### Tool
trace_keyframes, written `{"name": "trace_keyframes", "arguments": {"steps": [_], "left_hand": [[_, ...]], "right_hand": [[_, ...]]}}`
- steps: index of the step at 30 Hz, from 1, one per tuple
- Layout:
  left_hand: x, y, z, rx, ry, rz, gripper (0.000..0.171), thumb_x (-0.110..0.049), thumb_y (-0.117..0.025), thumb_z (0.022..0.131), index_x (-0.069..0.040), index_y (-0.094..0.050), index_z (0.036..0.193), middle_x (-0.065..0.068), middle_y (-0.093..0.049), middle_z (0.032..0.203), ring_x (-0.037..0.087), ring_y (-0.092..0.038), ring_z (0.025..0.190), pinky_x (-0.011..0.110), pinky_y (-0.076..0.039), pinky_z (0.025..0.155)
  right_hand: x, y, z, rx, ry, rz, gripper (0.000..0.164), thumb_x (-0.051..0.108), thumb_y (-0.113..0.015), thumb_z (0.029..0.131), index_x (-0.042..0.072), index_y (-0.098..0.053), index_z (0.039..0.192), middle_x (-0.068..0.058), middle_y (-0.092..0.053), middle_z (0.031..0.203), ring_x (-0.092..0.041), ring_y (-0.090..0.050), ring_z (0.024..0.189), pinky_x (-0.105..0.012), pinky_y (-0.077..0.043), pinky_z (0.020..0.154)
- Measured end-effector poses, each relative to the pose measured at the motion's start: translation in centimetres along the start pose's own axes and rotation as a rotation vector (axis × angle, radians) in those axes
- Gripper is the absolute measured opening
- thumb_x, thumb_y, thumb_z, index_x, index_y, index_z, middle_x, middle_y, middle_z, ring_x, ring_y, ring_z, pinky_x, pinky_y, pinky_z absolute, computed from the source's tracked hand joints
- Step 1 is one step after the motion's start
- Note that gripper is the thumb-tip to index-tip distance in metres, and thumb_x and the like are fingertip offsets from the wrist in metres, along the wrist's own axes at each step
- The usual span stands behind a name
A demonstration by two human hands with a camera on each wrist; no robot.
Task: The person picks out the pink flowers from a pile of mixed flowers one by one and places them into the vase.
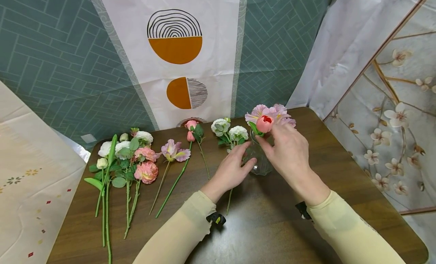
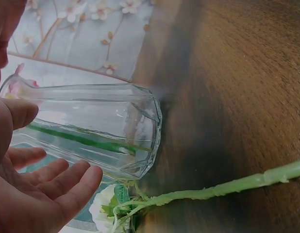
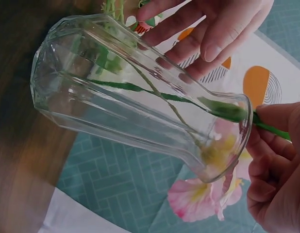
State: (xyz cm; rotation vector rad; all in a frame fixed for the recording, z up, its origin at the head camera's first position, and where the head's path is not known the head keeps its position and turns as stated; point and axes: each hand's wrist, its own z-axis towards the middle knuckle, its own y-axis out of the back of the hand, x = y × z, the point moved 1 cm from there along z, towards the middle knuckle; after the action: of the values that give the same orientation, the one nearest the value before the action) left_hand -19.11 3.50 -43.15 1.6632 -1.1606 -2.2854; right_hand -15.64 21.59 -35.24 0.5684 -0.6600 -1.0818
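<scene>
L hand (image 1: 229,169) nearest: fingers loose, grasping nothing, beside the vase (image 1: 261,168); can't tell if touching. R hand (image 1: 290,150): thumb + fingers pinch the tulip's (image 1: 264,124) stem (image 3: 269,127) at the vase mouth, lower stem inside, bloom above rim by the irises (image 1: 256,111). Prob. best: steady glass w/ L, ease stem down, avoid crushing petals. White blooms (image 1: 238,133) lie beyond L hand; mind those too.

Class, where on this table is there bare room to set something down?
The table is bare in front, between the sleeves, and at right, between the right hand and the table's edge. It is crowded at left, where flowers lie, and around the vase, with the left hand beside it.
</scene>
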Motion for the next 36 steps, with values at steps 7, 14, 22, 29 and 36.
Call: {"name": "trace_keyframes", "arguments": {"steps": [7,14,22,29,36], "left_hand": [[0.0,0.1,0.0,-0.002,-0.007,-0.001,0.062,-0.034,-0.064,0.113,-0.012,-0.045,0.168,0.012,-0.054,0.161,0.032,-0.063,0.136,0.051,-0.055,0.107],[-0.1,0.2,-0.1,0.011,-0.001,-0.004,0.063,-0.033,-0.064,0.113,-0.012,-0.043,0.169,0.012,-0.052,0.163,0.033,-0.061,0.138,0.051,-0.054,0.108],[-0.1,0.2,-0.1,0.009,-0.001,0.003,0.063,-0.033,-0.064,0.113,-0.012,-0.044,0.169,0.011,-0.053,0.162,0.031,-0.061,0.138,0.052,-0.054,0.108],[-0.2,0.3,-0.1,0.000,-0.010,0.011,0.062,-0.032,-0.064,0.112,-0.012,-0.044,0.168,0.012,-0.054,0.161,0.032,-0.063,0.136,0.051,-0.054,0.108],[-0.1,0.2,-0.1,0.002,-0.020,0.022,0.063,-0.032,-0.064,0.112,-0.011,-0.044,0.168,0.014,-0.056,0.158,0.033,-0.063,0.132,0.051,-0.052,0.108]], "right_hand": [[0.3,0.3,0.4,0.025,-0.016,-0.028,0.034,0.023,-0.096,0.089,0.005,-0.067,0.091,-0.012,-0.065,0.074,-0.032,-0.058,0.063,-0.044,-0.043,0.050],[0.5,0.6,1.0,0.049,-0.029,-0.026,0.029,0.024,-0.092,0.093,0.005,-0.070,0.090,-0.011,-0.066,0.072,-0.030,-0.056,0.061,-0.045,-0.042,0.050],[0.7,0.5,1.1,0.017,0.013,-0.048,0.029,0.023,-0.092,0.093,0.008,-0.067,0.090,-0.011,-0.066,0.072,-0.035,-0.062,0.068,-0.048,-0.046,0.051],[1.3,0.4,1.4,0.049,0.049,-0.100,0.021,0.020,-0.088,0.096,0.008,-0.071,0.098,-0.014,-0.072,0.080,-0.039,-0.067,0.083,-0.051,-0.052,0.057],[1.7,-0.3,1.7,0.091,0.038,-0.119,0.030,0.029,-0.088,0.098,0.009,-0.069,0.086,-0.008,-0.065,0.071,-0.033,-0.062,0.075,-0.046,-0.046,0.049]]}}
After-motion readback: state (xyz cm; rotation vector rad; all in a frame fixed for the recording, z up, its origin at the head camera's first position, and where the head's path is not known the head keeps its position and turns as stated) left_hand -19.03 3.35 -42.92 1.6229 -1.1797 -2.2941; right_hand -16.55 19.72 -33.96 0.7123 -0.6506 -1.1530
